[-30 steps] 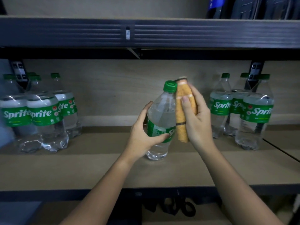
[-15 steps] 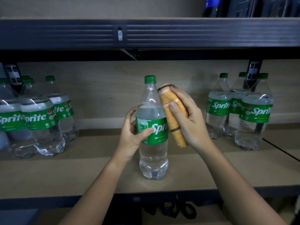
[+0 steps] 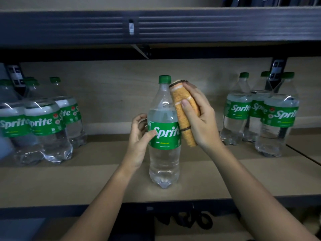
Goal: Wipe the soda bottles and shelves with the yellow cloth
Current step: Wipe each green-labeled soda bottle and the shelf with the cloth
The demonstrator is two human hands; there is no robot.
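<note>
A clear Sprite bottle (image 3: 164, 159) with a green cap and green label stands upright on the tan shelf board (image 3: 69, 181), near the front middle. My left hand (image 3: 139, 141) grips it at the label, thumb on the front and fingers curled behind. My right hand (image 3: 199, 122) holds a folded yellow cloth (image 3: 184, 119) against the bottle's right shoulder and label edge. The cloth's far side is hidden by my palm.
Three Sprite bottles (image 3: 45, 129) stand grouped at the left and three more Sprite bottles (image 3: 260, 117) at the right. A dark metal shelf beam (image 3: 208, 25) runs overhead. A dark front rail (image 3: 52, 210) edges the shelf, with a dark tangled object (image 3: 191, 221) below.
The bottle went from tilted and lifted to standing upright on the shelf, turned so its label faces me. My right hand kept the cloth at its right side.
</note>
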